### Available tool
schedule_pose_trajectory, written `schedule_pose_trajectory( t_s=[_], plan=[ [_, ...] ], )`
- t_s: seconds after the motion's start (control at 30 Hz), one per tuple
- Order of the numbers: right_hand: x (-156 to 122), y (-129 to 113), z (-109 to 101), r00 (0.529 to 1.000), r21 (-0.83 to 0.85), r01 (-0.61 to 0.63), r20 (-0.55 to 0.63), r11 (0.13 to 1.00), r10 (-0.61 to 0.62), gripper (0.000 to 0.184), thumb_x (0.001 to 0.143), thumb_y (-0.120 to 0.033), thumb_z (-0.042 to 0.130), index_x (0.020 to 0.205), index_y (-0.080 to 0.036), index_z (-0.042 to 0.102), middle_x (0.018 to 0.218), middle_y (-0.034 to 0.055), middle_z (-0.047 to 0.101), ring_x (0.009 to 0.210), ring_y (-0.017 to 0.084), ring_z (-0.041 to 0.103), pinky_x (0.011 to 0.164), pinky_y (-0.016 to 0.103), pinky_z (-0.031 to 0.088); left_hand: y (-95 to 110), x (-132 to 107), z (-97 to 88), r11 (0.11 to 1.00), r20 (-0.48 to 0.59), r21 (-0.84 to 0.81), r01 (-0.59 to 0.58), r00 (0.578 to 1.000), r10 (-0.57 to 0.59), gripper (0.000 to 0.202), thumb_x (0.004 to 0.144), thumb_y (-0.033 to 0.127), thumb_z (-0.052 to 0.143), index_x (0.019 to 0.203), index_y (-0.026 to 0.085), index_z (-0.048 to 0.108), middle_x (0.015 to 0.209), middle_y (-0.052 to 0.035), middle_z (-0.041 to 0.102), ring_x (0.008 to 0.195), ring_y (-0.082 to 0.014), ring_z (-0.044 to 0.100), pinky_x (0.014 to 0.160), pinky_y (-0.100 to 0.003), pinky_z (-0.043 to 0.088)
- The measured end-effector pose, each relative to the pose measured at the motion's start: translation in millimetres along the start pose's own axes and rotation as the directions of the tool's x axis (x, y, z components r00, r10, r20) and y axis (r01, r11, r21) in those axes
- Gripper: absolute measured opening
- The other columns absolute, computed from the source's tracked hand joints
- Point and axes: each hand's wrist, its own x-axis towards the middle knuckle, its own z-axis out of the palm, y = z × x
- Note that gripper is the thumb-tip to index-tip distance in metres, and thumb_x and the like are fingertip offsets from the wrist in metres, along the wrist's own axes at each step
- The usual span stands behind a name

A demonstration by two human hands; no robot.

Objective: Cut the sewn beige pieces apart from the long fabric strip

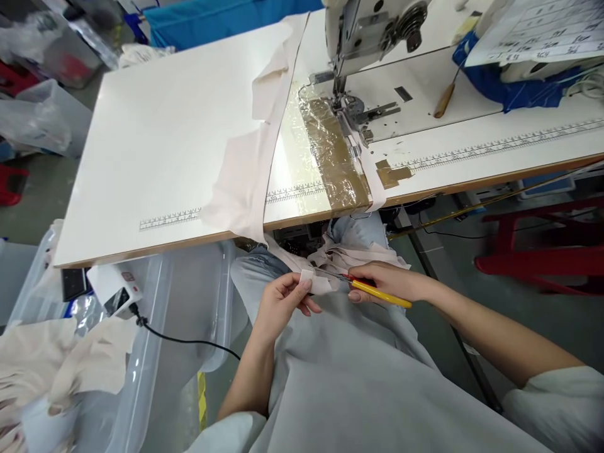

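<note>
Far left: a clear plastic bin (158, 340) is standing beside your seat, with loose pale pieces (97, 358) lying in it, probably for easy reach. A white box (113, 286) is sitting over its far end, trailing a black cable. The table (155, 126) is supporting the pale cloth (240, 176), which is draping over the front edge and apparently running down to your lap, likely giving you slack. Your left hand (283, 302) is pinching the cloth's end, with a small white tab (306, 275) showing at the thumb, presumably steadying it against the blades. Above, the sewing machine (365, 38) is standing with no hand on it. The scissors (382, 294) are pointing leftward at the cloth; your right hand (389, 280) is gripping their handles. You cannot tell whether cloth is lying between the blades. Farther right, a wooden-handled awl (444, 100) is resting on the machine bed.
</note>
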Motion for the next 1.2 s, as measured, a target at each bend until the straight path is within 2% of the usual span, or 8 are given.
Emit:
schedule_pose_trajectory(
  t_s=[0.17, 0.27, 0.57, 0.77, 1.03, 1.2],
  plan=[
    [10.7, -1.2, -4.6, 0.993, 0.002, 0.027, 0.117, 1.000, -0.027, 0.056, 0.088, -0.072, 0.050, 0.068, -0.021, 0.036, 0.062, -0.0042, 0.035, 0.057, 0.011, 0.032, 0.051, 0.025, 0.026, -2.3, 3.1, -2.4, 0.996, -0.040, -0.087, 0.033, 0.999, -0.037, 0.048, 0.071, 0.060, 0.079, 0.080, 0.014, 0.066, 0.062, -0.0060, 0.072, 0.057, -0.0198, 0.071, 0.052, -0.024, 0.051],
    [13.5, -3.5, -4.4, 0.992, 0.009, 0.018, 0.128, 1.000, -0.019, 0.058, 0.087, -0.075, 0.049, 0.068, -0.021, 0.039, 0.062, -0.0041, 0.035, 0.056, 0.011, 0.031, 0.051, 0.025, 0.025, -4.9, 4.6, -4.8, 0.995, -0.048, -0.092, 0.038, 0.998, -0.043, 0.049, 0.072, 0.061, 0.078, 0.079, 0.014, 0.066, 0.061, -0.0063, 0.072, 0.057, -0.0203, 0.071, 0.052, -0.024, 0.051],
    [13.9, -10.1, 1.1, 0.999, -0.319, -0.035, -0.050, 0.947, 0.021, 0.053, 0.087, -0.065, 0.054, 0.065, -0.022, 0.032, 0.058, -0.0035, 0.039, 0.053, 0.012, 0.032, 0.053, 0.028, 0.021, -9.7, 5.7, -6.6, 0.995, -0.077, -0.098, 0.014, 0.997, -0.021, 0.050, 0.071, 0.062, 0.079, 0.074, 0.015, 0.065, 0.056, -0.0047, 0.069, 0.056, -0.0187, 0.070, 0.050, -0.021, 0.047],
    [14.6, -6.7, 5.7, 0.998, -0.321, -0.029, -0.066, 0.947, 0.008, 0.058, 0.085, -0.069, 0.054, 0.062, -0.021, 0.029, 0.053, -0.0043, 0.035, 0.051, 0.012, 0.032, 0.053, 0.028, 0.021, -12.3, 5.7, -8.7, 0.995, -0.077, -0.100, 0.001, 0.997, -0.009, 0.049, 0.071, 0.062, 0.079, 0.074, 0.015, 0.066, 0.057, -0.0050, 0.070, 0.055, -0.0187, 0.069, 0.049, -0.022, 0.047],
    [17.0, -15.4, 4.7, 0.996, -0.402, -0.030, -0.094, 0.915, -0.008, 0.054, 0.086, -0.066, 0.057, 0.066, -0.022, 0.035, 0.058, -0.0025, 0.045, 0.054, 0.013, 0.037, 0.054, 0.028, 0.020, -11.8, 4.2, -3.5, 0.997, -0.059, -0.070, -0.009, 0.998, 0.005, 0.046, 0.072, 0.060, 0.078, 0.073, 0.016, 0.065, 0.056, -0.0052, 0.069, 0.053, -0.0184, 0.067, 0.051, -0.024, 0.048],
    [17.9, -7.2, 7.0, 0.992, -0.297, 0.006, -0.119, 0.955, -0.043, 0.059, 0.085, -0.067, 0.058, 0.061, -0.021, 0.030, 0.052, -0.0039, 0.036, 0.050, 0.012, 0.032, 0.053, 0.028, 0.020, -10.8, 4.0, -2.2, 0.998, -0.058, -0.068, 0.008, 0.998, -0.012, 0.047, 0.074, 0.061, 0.076, 0.072, 0.016, 0.063, 0.056, -0.0059, 0.069, 0.055, -0.0198, 0.069, 0.051, -0.025, 0.049]
  ],
)
